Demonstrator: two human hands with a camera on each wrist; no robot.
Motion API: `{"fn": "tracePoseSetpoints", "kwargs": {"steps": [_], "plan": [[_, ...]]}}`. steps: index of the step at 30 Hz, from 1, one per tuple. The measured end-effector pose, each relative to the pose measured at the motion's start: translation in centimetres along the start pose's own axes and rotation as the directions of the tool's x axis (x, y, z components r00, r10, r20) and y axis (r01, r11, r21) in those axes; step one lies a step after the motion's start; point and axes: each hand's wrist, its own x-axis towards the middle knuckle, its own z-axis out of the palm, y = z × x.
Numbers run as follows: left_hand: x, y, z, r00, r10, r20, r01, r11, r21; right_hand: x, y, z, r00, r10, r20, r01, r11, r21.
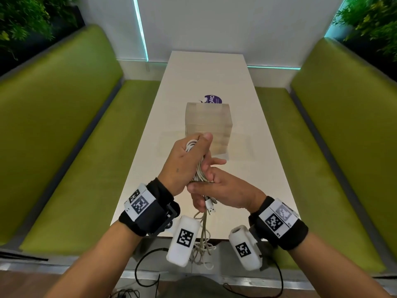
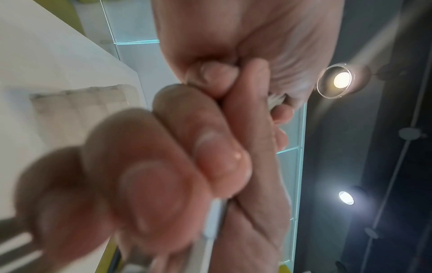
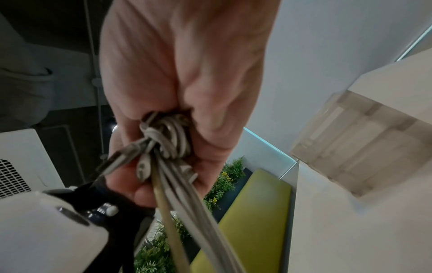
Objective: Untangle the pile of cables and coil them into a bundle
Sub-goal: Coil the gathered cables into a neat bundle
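A bundle of white cables (image 1: 198,173) is held upright above the near end of the white table (image 1: 247,168). My left hand (image 1: 187,160) grips its looped upper part, thumb on top. My right hand (image 1: 223,190) holds the lower part, thumb pressed across the strands and index finger stretched out. USB plugs (image 1: 210,206) stick out just under the right hand. Loose strands (image 1: 203,239) hang down past the table edge. The right wrist view shows the bunched cables (image 3: 167,136) squeezed in the palm. In the left wrist view, blurred fingers hide all but a white sliver of cable (image 2: 274,100).
A clear plastic box (image 1: 208,123) stands on the table just beyond the hands, with a purple round sticker (image 1: 212,100) behind it. Green benches (image 1: 75,147) flank the table on both sides. Black cords (image 1: 146,261) lie on the floor below.
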Motion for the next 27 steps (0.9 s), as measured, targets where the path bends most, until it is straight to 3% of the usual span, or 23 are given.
{"fn": "tracePoseSetpoints", "kwargs": {"steps": [3,5,10,14,16,19,22,27], "plan": [[0.2,-0.1,-0.4,0.998,0.056,-0.003,-0.056,0.997,0.051,0.2,0.2,-0.2,0.998,-0.018,-0.062,0.020,0.999,0.035],[0.5,-0.6,-1.5,0.996,0.065,0.057,-0.069,0.995,0.069,0.2,0.3,-0.8,0.992,-0.041,-0.120,0.049,0.996,0.068],[-0.5,-3.0,-3.0,0.946,-0.123,0.301,0.110,0.992,0.061,0.1,-0.3,-1.9,0.951,-0.159,-0.264,0.209,0.963,0.170],[-1.8,-4.6,-2.2,0.892,-0.207,0.401,0.189,0.978,0.084,0.0,-1.2,-2.7,0.910,-0.144,-0.389,0.251,0.938,0.240],[-1.8,-4.4,-1.9,0.898,-0.215,0.384,0.197,0.977,0.086,-0.1,-1.3,-2.7,0.906,-0.144,-0.398,0.263,0.929,0.262],[-1.8,-4.5,-2.0,0.924,-0.207,0.321,0.136,0.964,0.229,-0.2,-1.2,-2.6,0.910,-0.152,-0.385,0.281,0.910,0.306],[-2.2,-4.9,-1.9,0.934,-0.234,0.268,0.171,0.955,0.241,-0.1,-0.9,-2.4,0.894,-0.145,-0.423,0.290,0.908,0.303],[-2.5,-4.4,-2.6,0.889,-0.282,0.361,0.189,0.944,0.271,-0.4,-1.3,-2.4,0.885,-0.151,-0.441,0.306,0.902,0.305]]}}
